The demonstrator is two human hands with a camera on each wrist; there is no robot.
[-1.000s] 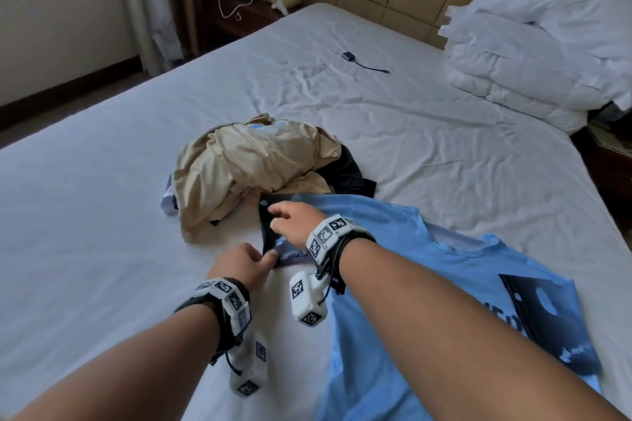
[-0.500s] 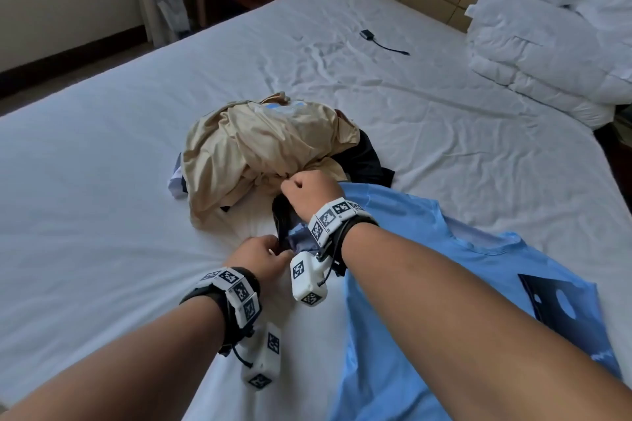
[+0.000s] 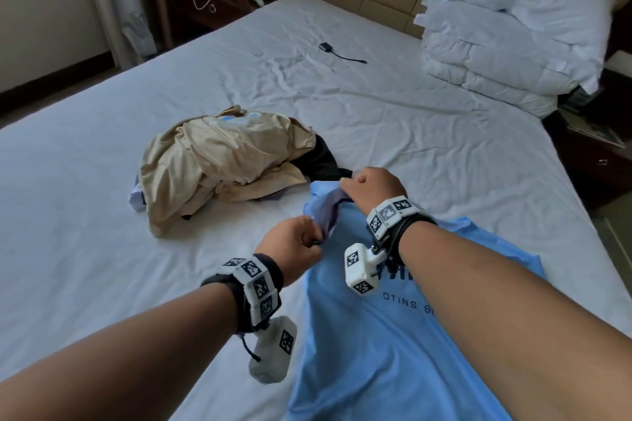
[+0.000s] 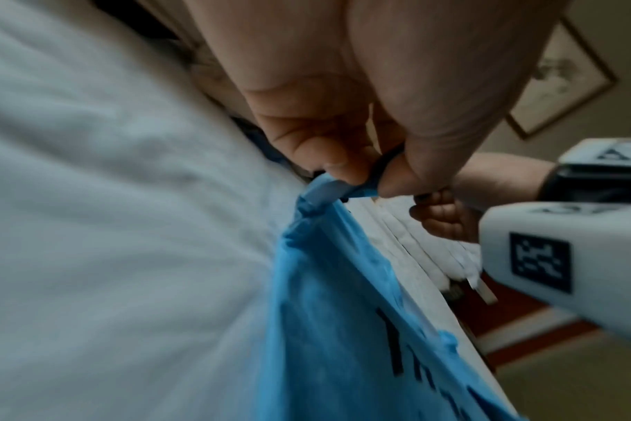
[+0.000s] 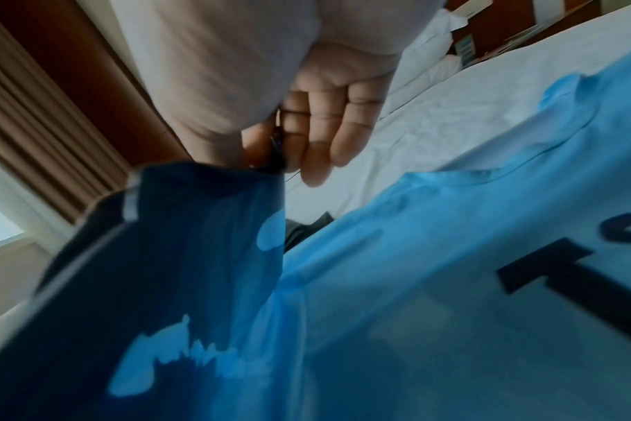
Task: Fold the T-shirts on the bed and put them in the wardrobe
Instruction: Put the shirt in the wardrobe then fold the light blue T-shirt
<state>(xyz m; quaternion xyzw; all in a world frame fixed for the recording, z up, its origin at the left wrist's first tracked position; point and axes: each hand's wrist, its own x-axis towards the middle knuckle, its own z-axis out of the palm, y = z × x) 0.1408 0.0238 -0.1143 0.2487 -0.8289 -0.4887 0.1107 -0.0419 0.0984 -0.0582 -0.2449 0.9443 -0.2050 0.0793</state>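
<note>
A light blue T-shirt (image 3: 386, 345) with dark lettering lies spread on the white bed (image 3: 102, 215) under my forearms. My left hand (image 3: 294, 243) pinches its edge between thumb and forefinger; the left wrist view shows that hand (image 4: 361, 171) holding the blue T-shirt (image 4: 342, 327) hem lifted off the sheet. My right hand (image 3: 369, 184) grips the sleeve with the dark print a little farther up; in the right wrist view the right hand (image 5: 281, 153) pinches this fabric of the T-shirt (image 5: 415, 284). A crumpled beige T-shirt (image 3: 219, 161) sits in a pile just left of both hands, over a black garment (image 3: 321, 161).
Folded white duvet and pillows (image 3: 506, 27) are stacked at the bed's far right. A small black charger with cable (image 3: 328, 48) lies on the sheet beyond. A dark nightstand (image 3: 219, 0) with a phone stands at the far left corner, another nightstand (image 3: 595, 154) at the right.
Both hands have closed on the blue shirt's sleeve and lifted it rightward, away from the beige pile. The shirt's front lettering now shows beneath my right forearm.
</note>
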